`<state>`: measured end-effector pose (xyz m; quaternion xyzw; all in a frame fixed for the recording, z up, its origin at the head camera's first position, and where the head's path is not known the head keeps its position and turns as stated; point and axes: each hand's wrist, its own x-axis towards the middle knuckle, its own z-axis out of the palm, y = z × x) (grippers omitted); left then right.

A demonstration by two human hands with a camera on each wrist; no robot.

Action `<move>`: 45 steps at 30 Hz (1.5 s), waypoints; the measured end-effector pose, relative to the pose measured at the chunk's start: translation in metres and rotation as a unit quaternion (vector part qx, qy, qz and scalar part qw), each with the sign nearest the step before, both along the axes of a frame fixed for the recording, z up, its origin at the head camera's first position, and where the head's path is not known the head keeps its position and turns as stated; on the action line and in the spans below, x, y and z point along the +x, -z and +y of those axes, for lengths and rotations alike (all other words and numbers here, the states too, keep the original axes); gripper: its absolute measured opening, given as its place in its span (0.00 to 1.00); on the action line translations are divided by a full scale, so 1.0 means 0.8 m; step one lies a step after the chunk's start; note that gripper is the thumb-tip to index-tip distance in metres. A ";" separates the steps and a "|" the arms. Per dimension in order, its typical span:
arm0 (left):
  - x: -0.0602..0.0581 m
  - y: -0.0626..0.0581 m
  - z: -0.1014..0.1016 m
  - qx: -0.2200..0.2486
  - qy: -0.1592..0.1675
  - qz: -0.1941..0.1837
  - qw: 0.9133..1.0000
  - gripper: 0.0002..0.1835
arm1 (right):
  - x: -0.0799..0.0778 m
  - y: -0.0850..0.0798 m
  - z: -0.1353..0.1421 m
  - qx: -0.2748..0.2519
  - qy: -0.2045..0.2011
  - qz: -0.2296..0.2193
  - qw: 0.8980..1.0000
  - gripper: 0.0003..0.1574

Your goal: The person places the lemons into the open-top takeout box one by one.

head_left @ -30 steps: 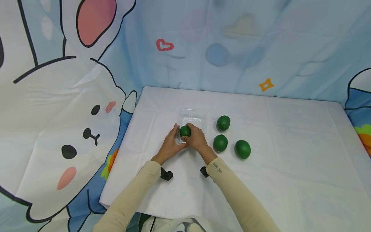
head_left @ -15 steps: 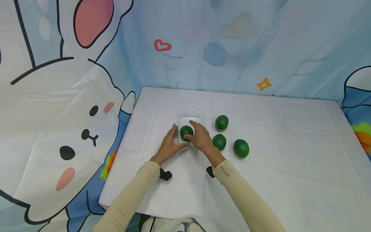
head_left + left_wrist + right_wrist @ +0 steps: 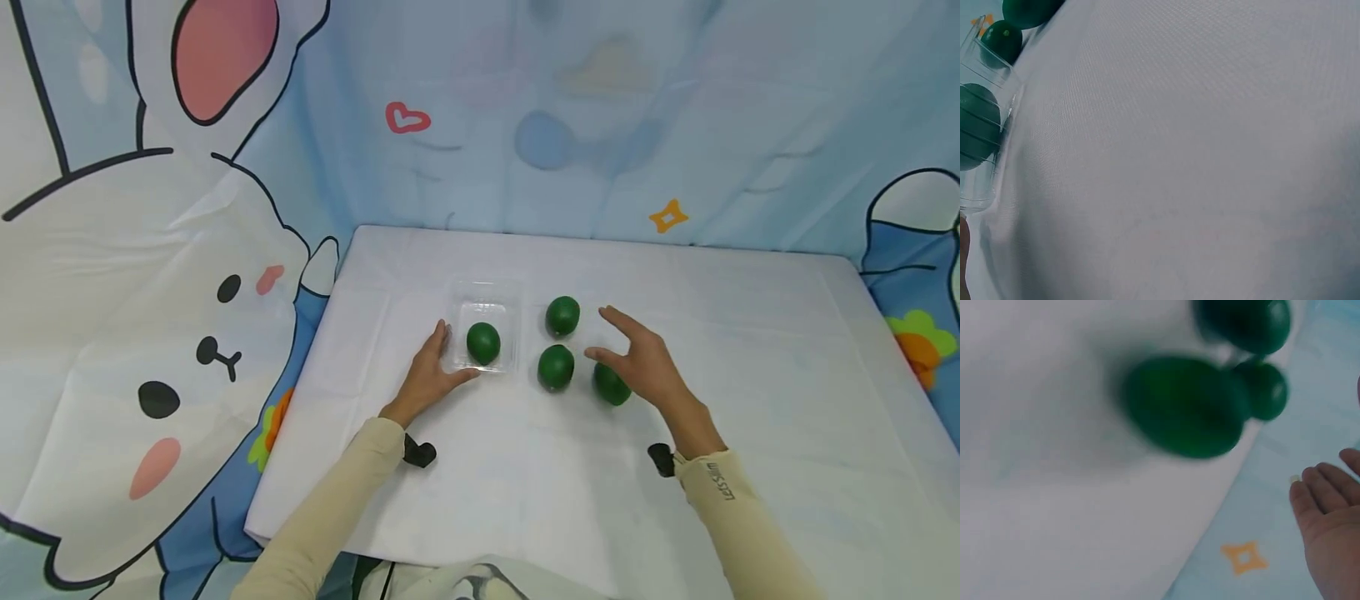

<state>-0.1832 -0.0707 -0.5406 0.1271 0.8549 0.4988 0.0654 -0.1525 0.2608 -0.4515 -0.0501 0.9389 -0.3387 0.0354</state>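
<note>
We log one lime (image 3: 483,343) in the clear plastic tray (image 3: 487,308), left hand (image 3: 426,379) touching its near left corner with fingers spread straight, right hand (image 3: 648,364), fingers wide apart and holding nothing, over the rightmost lime (image 3: 611,387) of three on the white surface (image 3: 757,367).

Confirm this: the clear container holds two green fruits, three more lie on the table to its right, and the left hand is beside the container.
One slip: the head view shows only one green fruit in the container, not two. Three more do lie on the table to its right, and the left hand is beside the container.
</note>
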 end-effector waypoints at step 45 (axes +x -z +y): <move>0.005 0.000 0.000 0.015 -0.011 -0.003 1.000 0.59 | 0.032 0.052 0.027 -0.076 -0.030 0.017 0.996 0.54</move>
